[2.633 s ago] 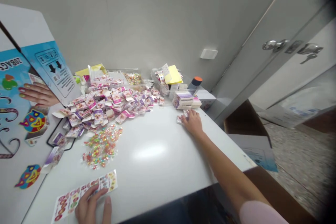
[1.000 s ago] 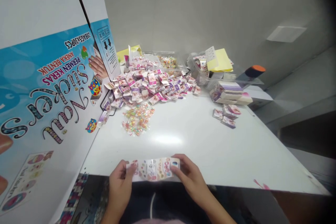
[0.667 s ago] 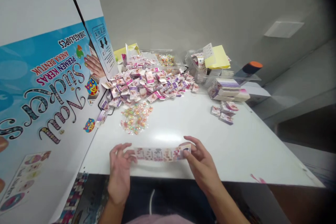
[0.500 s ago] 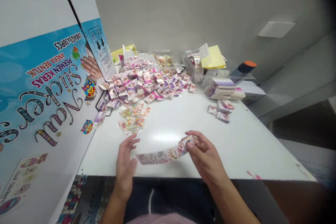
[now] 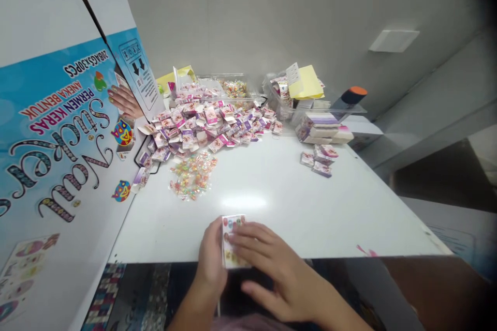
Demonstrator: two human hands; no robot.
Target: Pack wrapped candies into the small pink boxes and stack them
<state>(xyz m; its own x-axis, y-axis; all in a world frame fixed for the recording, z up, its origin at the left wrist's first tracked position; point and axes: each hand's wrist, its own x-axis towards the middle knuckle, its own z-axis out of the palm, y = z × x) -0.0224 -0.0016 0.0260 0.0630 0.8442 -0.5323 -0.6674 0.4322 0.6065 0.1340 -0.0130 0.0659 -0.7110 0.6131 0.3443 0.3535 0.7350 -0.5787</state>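
Sticker strip [image 5: 232, 258] draws in from a long span to a short card

Half a second ago it hung outstretched from the right hand [image 5: 277, 266]; now it sits compact between both hands, at the front edge of the table [image 5: 279, 204]. The left hand [image 5: 212, 256] grips it along its left side. The right hand lies across the printed face, fingers together, thumb held away, not pinching. Whether the layers line up underneath cannot be told.

Folding and pressing seems the step in hand: hold the left grip steady, square the edges, then press evenly so the creases stay straight and the stickers unrubbed.

Beyond lie wrapped sweets [image 5: 192, 177], then a heap of small boxes [image 5: 212, 115]; a large carton [image 5: 50, 93] stands at left.
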